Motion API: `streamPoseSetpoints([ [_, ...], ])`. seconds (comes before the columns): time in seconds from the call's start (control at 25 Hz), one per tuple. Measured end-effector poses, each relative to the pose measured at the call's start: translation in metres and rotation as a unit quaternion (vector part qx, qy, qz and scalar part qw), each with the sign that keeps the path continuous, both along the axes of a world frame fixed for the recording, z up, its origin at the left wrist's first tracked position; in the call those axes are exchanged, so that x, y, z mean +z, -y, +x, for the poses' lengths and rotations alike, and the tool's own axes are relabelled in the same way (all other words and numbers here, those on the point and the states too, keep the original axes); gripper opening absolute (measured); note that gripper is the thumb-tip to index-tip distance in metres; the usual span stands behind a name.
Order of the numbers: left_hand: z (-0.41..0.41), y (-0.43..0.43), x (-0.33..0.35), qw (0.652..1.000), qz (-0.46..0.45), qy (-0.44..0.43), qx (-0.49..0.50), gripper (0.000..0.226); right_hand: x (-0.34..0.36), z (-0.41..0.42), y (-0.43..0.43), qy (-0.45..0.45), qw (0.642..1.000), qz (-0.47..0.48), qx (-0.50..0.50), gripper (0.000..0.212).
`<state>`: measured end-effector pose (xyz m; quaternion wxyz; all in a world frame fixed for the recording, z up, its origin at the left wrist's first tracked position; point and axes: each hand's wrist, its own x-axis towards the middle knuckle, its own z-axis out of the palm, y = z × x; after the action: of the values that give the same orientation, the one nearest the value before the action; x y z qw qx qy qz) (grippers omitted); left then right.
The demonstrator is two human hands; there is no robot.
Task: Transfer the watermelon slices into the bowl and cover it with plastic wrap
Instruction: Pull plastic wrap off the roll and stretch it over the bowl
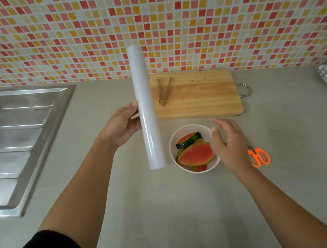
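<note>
Head view: right hand (230,146) nearest, fingers straight and loose, holding nothing, at the right rim of the white bowl (172,141); contact unclear. Orange-handled scissors (259,157) lie on the counter just right of that hand. Watermelon slices (195,154) lie stacked inside the bowl. Left hand (121,125) grips the plastic wrap roll (145,105) mid-length, near upright, left of the bowl. Beyond: wooden cutting board (202,95), metal tongs (164,91) on it.

The grey matte stone countertop (290,180) carries a round white bowl (177,136). A rectangular pale wooden cutting board (207,97) lies at the bowl's twelve o'clock, orange-handled scissors (258,156) at three, and a stainless steel sink (24,131) at nine.
</note>
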<state>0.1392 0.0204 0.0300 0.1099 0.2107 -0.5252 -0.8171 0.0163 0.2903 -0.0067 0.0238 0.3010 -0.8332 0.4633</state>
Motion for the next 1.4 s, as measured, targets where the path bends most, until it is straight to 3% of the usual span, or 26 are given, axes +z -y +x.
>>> streamPoseSetpoints([
  [0.08,-0.017,-0.013,0.02,0.999,0.004,-0.036,-0.017,0.028,0.014,0.006,0.008,0.065,0.996,-0.03,0.062,0.021],
  [0.16,-0.031,-0.027,0.03,0.999,-0.001,-0.044,-0.029,0.028,0.024,0.016,0.012,0.194,0.972,-0.036,0.127,0.017],
  [0.28,-0.046,-0.047,0.037,0.998,-0.015,-0.04,-0.035,0.028,0.027,0.026,0.013,0.27,0.947,-0.053,0.163,0.028],
  [0.52,-0.056,-0.069,0.038,0.998,0.008,-0.058,-0.016,0.034,0.031,0.03,0.004,0.278,0.947,-0.09,0.133,0.038],
  [0.64,-0.059,-0.072,0.04,0.998,-0.03,-0.053,-0.007,0.033,0.032,0.031,0.002,0.268,0.955,-0.075,0.108,0.04],
  [0.8,-0.063,-0.078,0.048,0.995,-0.081,-0.056,0.033,0.021,0.035,0.034,0.003,0.195,0.978,-0.075,0.01,0.03],
  [1.08,-0.067,-0.085,0.057,0.99,-0.101,-0.041,0.094,0.038,0.042,0.034,0.002,0.124,0.989,-0.073,-0.025,0.015],
  [1.28,-0.063,-0.09,0.057,0.989,-0.105,-0.031,0.095,0.039,0.039,0.034,-0.004,0.224,0.969,-0.096,-0.029,0.026],
  [1.4,-0.062,-0.093,0.059,0.989,-0.111,-0.026,0.093,0.039,0.041,0.034,-0.005,0.234,0.968,-0.09,-0.031,0.025],
])
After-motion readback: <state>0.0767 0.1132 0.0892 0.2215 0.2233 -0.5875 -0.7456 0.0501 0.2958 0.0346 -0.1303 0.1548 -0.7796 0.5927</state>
